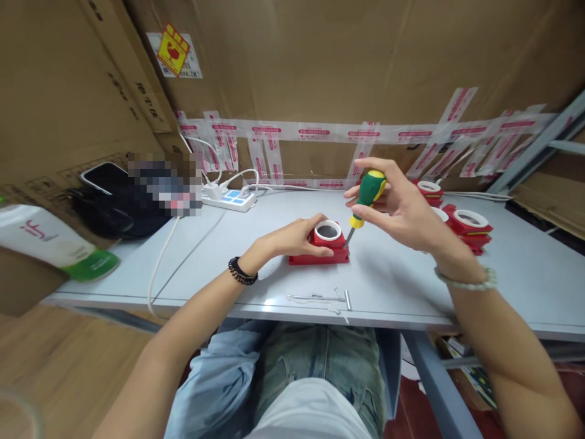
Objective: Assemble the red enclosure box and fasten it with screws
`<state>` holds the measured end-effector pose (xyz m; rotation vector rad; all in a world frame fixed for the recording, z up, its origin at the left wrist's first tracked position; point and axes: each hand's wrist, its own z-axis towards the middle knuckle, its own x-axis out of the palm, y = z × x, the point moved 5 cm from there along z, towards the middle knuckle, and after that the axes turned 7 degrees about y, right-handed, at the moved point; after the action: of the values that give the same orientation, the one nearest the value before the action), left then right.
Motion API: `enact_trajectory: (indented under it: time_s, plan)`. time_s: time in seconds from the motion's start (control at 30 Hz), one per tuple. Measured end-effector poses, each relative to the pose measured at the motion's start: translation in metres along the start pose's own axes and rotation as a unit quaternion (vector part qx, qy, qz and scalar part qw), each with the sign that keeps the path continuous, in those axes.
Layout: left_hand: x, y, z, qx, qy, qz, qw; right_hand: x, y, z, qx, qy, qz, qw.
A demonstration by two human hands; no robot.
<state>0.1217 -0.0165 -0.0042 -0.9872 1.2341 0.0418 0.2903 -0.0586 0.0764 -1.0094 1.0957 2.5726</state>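
My left hand (299, 236) is closed around the left side of a red plastic housing (322, 258) that has a round white ring on top. Its thumb lies along the near face of the housing, which rests on the table. In my right hand (406, 213) is a screwdriver (371, 189) with a green and yellow handle, held tilted between thumb and fingers. The screwdriver's tip meets the right corner of the housing; whether a screw sits under it is too small to tell. A T-shaped metal rod (348, 300) and several small screws (316, 295) lie near the table's front edge.
More red housings (470, 225) with white rings stand on the right of the grey table (256, 286). A white power strip (233, 198), a black bag (109, 213), a phone (107, 177) and a white-green tube (55, 241) are at left. Taped cardboard (320, 73) walls the back.
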Motion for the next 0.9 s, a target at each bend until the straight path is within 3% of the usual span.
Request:
enact_trajectory:
  time_s: [0.03, 0.1, 0.17, 0.27, 0.33, 0.43, 0.6, 0.67, 0.77, 0.83, 0.9]
  plan:
    - [0.000, 0.000, 0.000, 0.003, 0.001, -0.004, 1.000, -0.001, -0.001, -0.001, 0.001, 0.040, 0.029, 0.999]
    - [0.000, 0.001, 0.000, 0.007, 0.000, -0.009, 1.000, -0.002, -0.002, -0.001, 0.006, 0.063, 0.048, 0.997]
    - [0.001, 0.002, 0.000, 0.008, -0.001, -0.008, 1.000, -0.002, -0.003, 0.001, 0.015, 0.002, 0.018, 1.000]
    - [0.001, 0.001, 0.000, 0.012, -0.004, -0.003, 1.000, 0.003, -0.002, 0.002, 0.027, -0.151, -0.091, 0.984]
    - [0.001, 0.001, 0.000, 0.009, -0.004, 0.001, 1.000, 0.010, -0.002, 0.004, 0.037, -0.175, -0.143, 0.973]
    - [0.001, 0.001, 0.000, 0.003, 0.000, 0.005, 1.000, 0.010, -0.001, 0.004, 0.033, -0.138, -0.151, 0.978]
    - [0.000, 0.001, 0.000, 0.008, 0.004, -0.007, 1.000, 0.000, 0.000, 0.000, 0.006, 0.012, 0.031, 0.999]
    - [0.000, 0.001, 0.000, 0.008, 0.004, -0.008, 1.000, 0.000, 0.002, -0.001, 0.009, 0.033, 0.052, 0.998]
    - [0.000, 0.001, 0.000, 0.007, -0.001, 0.004, 1.000, 0.000, 0.005, 0.000, 0.020, -0.071, -0.050, 0.996]
    - [0.001, 0.001, 0.001, 0.006, -0.004, 0.010, 1.000, 0.001, 0.007, 0.001, 0.020, -0.155, -0.131, 0.979]
    - [0.001, 0.002, 0.001, 0.004, -0.005, 0.012, 1.000, 0.004, 0.008, 0.002, 0.017, -0.198, -0.175, 0.964]
